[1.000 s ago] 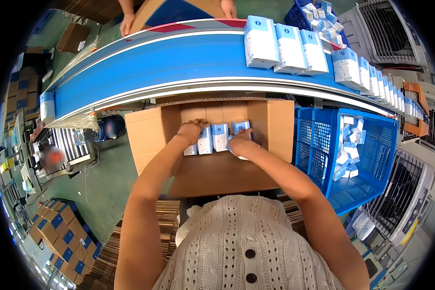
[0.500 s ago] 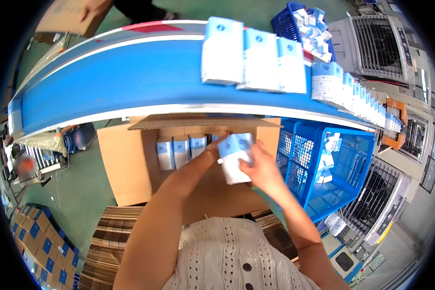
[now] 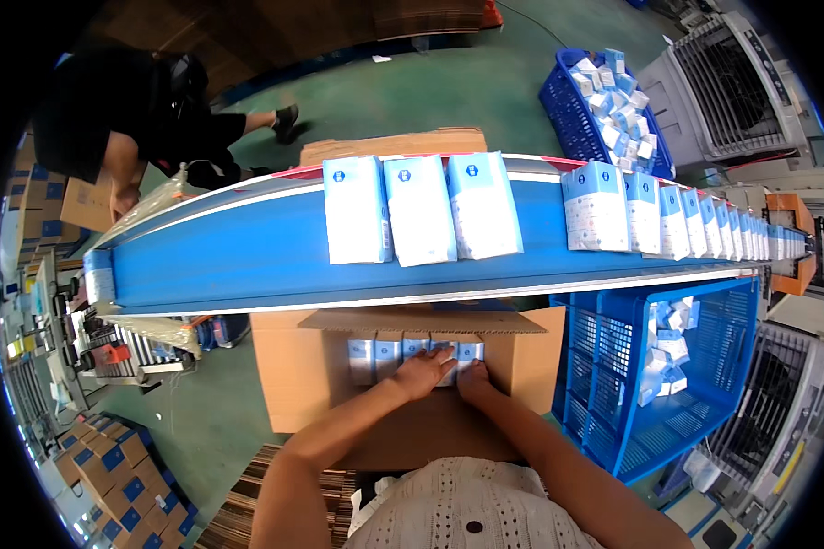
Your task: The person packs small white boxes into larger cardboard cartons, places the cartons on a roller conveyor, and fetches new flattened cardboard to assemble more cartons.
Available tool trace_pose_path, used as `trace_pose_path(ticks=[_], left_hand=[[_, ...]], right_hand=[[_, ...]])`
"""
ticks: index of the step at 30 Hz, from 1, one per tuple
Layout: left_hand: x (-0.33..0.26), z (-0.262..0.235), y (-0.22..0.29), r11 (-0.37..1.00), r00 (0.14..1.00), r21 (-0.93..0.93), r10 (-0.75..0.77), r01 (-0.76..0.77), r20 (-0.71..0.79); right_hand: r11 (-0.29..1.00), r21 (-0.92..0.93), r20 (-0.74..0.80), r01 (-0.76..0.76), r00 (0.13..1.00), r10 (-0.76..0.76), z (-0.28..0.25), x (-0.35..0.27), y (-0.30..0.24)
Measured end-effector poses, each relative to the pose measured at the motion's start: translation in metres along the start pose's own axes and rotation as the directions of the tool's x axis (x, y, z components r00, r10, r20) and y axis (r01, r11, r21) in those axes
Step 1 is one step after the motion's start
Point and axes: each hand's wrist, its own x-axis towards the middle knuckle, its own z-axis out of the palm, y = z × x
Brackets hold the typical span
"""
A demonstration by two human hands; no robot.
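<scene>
Both of my hands rest inside an open brown cardboard box (image 3: 288, 375) just below the conveyor. My left hand (image 3: 423, 370) lies flat on a row of white and blue packs (image 3: 384, 355) that stand on edge along the box's far wall. My right hand (image 3: 473, 377) presses on the rightmost pack of that row, touching my left hand. On the blue conveyor belt (image 3: 229, 261) above, three large white and blue packs (image 3: 419, 208) lie side by side, with a long line of more packs (image 3: 668, 215) to their right.
A blue plastic crate (image 3: 613, 366) with small loose boxes stands right of the cardboard box. A second blue crate (image 3: 572, 110) stands beyond the belt. A person in black (image 3: 119, 110) bends at the far left. Flattened cardboard (image 3: 247, 503) lies at my lower left.
My hands held a pack above the box half a second ago; now they are down in the box, pressing it into the right end of the row. The view has tilted up.
</scene>
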Motion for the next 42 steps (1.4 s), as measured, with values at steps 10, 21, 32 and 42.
trace_pose_path(ticks=[10,21,32,42], left_hand=[[-0.111,-0.254,-0.122,0.776,0.206,-0.560,-0.623,0.291,-0.755],[-0.004,-0.273,-0.052,0.719,0.479,-0.522,-0.695,0.458,-0.537],[-0.073,-0.282,-0.020,0.764,0.458,-0.633,-0.611,0.127,-0.646],[-0.154,-0.138,0.033,0.578,0.647,-0.768,-0.702,0.275,-0.297]], right_hand=[[0.802,0.549,-0.819,0.236,0.347,0.457,-0.212,-0.169,0.177],[0.528,0.798,-0.589,0.291,0.565,0.578,-0.247,-0.113,0.270],[0.519,0.731,-0.680,0.444,0.402,0.613,-0.280,-0.164,0.212],[0.335,0.891,-0.447,0.307,0.723,0.527,-0.157,-0.215,0.095]])
